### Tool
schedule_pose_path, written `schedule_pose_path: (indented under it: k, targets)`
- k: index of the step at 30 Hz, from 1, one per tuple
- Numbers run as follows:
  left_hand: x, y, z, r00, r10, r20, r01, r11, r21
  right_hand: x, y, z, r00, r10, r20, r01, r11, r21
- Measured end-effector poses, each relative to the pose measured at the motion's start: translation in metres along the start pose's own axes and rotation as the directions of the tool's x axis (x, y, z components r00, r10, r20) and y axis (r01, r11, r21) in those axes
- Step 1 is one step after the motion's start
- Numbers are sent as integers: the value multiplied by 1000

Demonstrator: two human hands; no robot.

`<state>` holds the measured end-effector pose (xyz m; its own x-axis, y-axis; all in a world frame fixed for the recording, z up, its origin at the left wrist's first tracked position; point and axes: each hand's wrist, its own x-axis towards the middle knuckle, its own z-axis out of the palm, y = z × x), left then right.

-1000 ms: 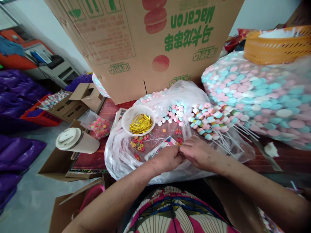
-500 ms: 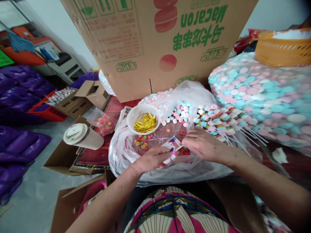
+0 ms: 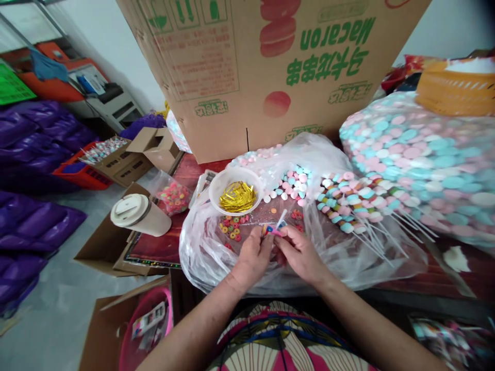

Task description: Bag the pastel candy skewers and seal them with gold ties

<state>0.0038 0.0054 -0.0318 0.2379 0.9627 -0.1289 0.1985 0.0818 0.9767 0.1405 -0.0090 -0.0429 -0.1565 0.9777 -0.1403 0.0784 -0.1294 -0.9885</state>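
In the middle of the head view, my left hand (image 3: 254, 253) and my right hand (image 3: 300, 254) meet with fingertips pinched on a marshmallow skewer (image 3: 275, 230) in a printed wrapper. Its white stick points up and away from me; the fingers hide most of the rest. Just beyond lie small coloured candy rings (image 3: 232, 226) on clear plastic sheeting (image 3: 201, 257). A white bowl (image 3: 214, 193) of gold twist ties (image 3: 237, 197) stands behind my left hand. Loose pastel marshmallow discs (image 3: 296, 181) lie farther back.
Finished-looking marshmallow skewers (image 3: 359, 198) are piled at right, beside a large bag of marshmallows (image 3: 421, 159) under an orange basket (image 3: 456, 93). A big cardboard carton (image 3: 247, 77) blocks the back. A lidded cup (image 3: 141, 214) and a bag of candy rings (image 3: 174, 197) stand left.
My right hand has come down and left from the stick end to join my left hand at the wrapper. The stick now points upward. The view has shifted slightly.
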Motion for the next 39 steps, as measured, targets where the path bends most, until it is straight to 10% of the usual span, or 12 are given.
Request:
schedule_pose_path:
  k: [5,9,13,15,17,22,25,27,31,33,36,39]
  targets:
    - [4,17,-25,868,-11,497,112,978,-174,4,-9,5,995,22,93,-27,998,59]
    - [8,27,-38,896,-24,444,4,999,46,16,-22,-7,988,-153,-15,137,917,-376]
    - [6,22,-39,893,-216,395,201,976,80,20,-36,-19,675,-694,252,528,215,-822]
    - [6,16,-39,861,-216,460,236,972,13,18,-40,-22,500,-642,581,698,-98,-709]
    - [7,10,-40,836,-195,513,237,971,-17,15,-40,-22,424,-475,771,790,-222,-571]
    - [8,10,-47,652,-236,721,220,968,118,11,-30,-9,494,-313,812,810,-173,-560]
    - [-2,21,-52,782,-242,574,-42,899,436,9,-25,4,748,-104,655,662,181,-727]
    - [-15,24,-55,892,-129,433,-212,726,654,12,-27,10,825,84,558,477,426,-769]
    - [-40,12,-69,911,209,356,-412,511,755,49,-48,13,658,373,654,158,781,-604]
    - [-45,0,-80,953,275,130,-290,695,658,86,-60,18,678,324,660,207,777,-594]
    - [-45,-15,-94,947,101,-305,-33,975,222,146,-66,40,881,71,467,375,498,-782]
    - [-43,-20,-102,866,-201,-458,83,961,-264,184,-55,63,897,77,436,370,410,-834]
